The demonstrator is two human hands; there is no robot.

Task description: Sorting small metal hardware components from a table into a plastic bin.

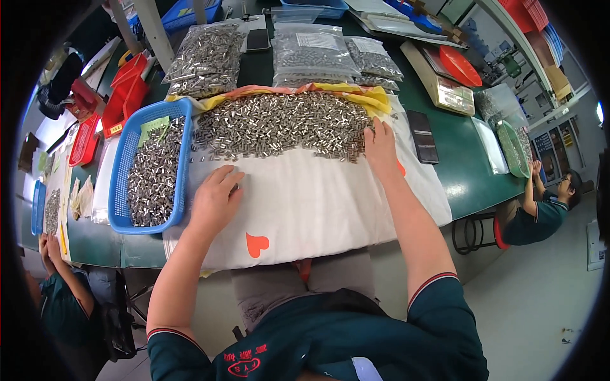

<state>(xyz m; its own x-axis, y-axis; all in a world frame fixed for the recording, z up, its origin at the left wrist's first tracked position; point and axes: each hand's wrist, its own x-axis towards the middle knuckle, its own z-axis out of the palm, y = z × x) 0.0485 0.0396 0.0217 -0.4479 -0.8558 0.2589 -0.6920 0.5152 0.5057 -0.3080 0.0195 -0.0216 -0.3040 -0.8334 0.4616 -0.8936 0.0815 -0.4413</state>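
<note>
A wide heap of small shiny metal sleeves (279, 124) lies on a white cloth (305, 203) in front of me. My right hand (381, 149) rests at the heap's right end, fingers stretched out and touching the sleeves there. Below the heap's left end, my left hand (216, 197) is over the cloth, its fingers apart and slightly bent. Whether anything lies under its palm is hidden. Just left of that hand stands a blue perforated basket (116, 190), holding many more metal sleeves and a green paper slip (152, 130).
Clear bags of metal parts (206, 60) (314, 54) stand behind the heap, beyond a yellow-and-red cloth edge (375, 98). A dark phone (422, 136) lies at right. Red bins (124, 95) are at far left. Co-workers sit at left (63, 305) and right (540, 216).
</note>
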